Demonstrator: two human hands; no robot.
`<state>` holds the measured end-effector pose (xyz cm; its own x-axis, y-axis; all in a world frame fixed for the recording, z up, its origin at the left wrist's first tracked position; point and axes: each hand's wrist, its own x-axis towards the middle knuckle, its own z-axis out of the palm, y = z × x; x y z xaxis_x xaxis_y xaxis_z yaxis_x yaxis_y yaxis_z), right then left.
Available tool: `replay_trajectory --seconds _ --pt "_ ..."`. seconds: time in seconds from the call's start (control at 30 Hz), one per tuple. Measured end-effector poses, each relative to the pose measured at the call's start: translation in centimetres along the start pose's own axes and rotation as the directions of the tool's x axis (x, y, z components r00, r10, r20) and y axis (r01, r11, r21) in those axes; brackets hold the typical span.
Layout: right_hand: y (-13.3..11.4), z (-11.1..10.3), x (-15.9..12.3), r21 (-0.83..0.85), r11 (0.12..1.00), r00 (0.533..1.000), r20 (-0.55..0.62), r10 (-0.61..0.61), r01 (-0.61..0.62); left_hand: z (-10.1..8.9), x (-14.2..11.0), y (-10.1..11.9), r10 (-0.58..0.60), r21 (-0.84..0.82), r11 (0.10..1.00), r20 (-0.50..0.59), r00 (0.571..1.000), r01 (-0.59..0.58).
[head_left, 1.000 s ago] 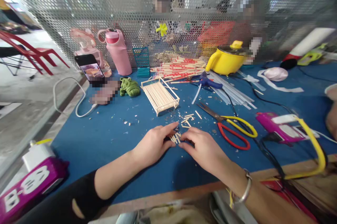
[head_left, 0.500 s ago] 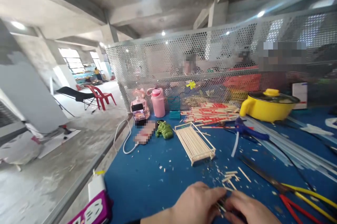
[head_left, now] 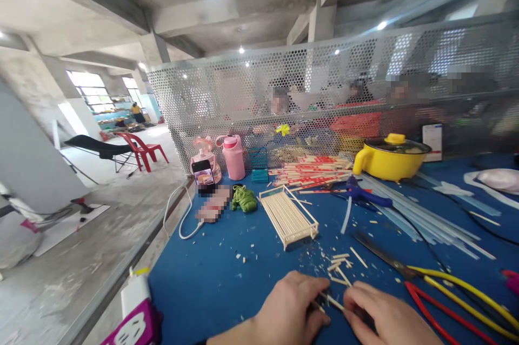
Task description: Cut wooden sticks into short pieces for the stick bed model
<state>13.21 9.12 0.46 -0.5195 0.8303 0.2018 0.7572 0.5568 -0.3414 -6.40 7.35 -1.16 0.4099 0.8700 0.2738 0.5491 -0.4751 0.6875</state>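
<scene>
At the bottom edge of the head view, my left hand (head_left: 286,310) and my right hand (head_left: 385,315) meet on the blue table (head_left: 214,274). Both pinch short wooden sticks (head_left: 333,302) that lie between their fingertips. More cut stick pieces (head_left: 340,266) are scattered just beyond the hands. A small tray built from sticks (head_left: 287,216) stands farther back, apart from both hands.
Scissors with red and yellow handles (head_left: 446,291) lie to the right. At the back stand a yellow pot (head_left: 389,158), a pile of chopsticks (head_left: 312,171), a pink bottle (head_left: 234,157), a phone (head_left: 204,177) and green cord (head_left: 244,199). A purple power strip (head_left: 132,329) sits left. People sit behind the perforated screen (head_left: 324,91).
The camera has tilted up, so the hands dropped to the bottom edge and the ceiling came into view. Both hands stay together on the short sticks.
</scene>
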Motion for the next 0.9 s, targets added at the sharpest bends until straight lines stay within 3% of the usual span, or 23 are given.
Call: replay_trajectory --seconds 0.17,0.37,0.53,0.73,0.8,0.9 --pt "-0.5 0.0 0.0 0.024 0.998 0.998 -0.032 -0.061 0.062 -0.2 0.2 0.4 0.046 0.021 0.999 -0.100 0.994 -0.044" --pt "-0.9 0.7 -0.2 0.057 0.997 0.998 0.033 -0.058 0.056 -0.7 0.0 0.9 0.046 0.049 0.998 -0.087 0.995 -0.042" --pt "-0.7 0.3 -0.4 0.024 0.994 0.992 -0.057 -0.109 0.110 -1.1 0.0 1.3 0.076 0.070 0.995 -0.076 0.994 -0.070" --pt "-1.6 -0.3 -0.3 -0.030 0.983 0.977 -0.113 -0.181 0.179 -1.1 0.0 2.3 0.080 0.262 0.962 -0.025 0.996 -0.071" --pt "-0.6 -0.6 -0.4 -0.030 0.988 0.980 -0.126 -0.153 0.151 -1.1 -0.2 2.5 0.060 0.266 0.962 -0.020 0.998 -0.053" --pt "3.4 -1.7 -0.9 -0.105 0.994 0.961 -0.276 0.003 -0.034 -1.4 -0.4 2.4 0.006 0.154 0.988 -0.056 0.998 0.003"
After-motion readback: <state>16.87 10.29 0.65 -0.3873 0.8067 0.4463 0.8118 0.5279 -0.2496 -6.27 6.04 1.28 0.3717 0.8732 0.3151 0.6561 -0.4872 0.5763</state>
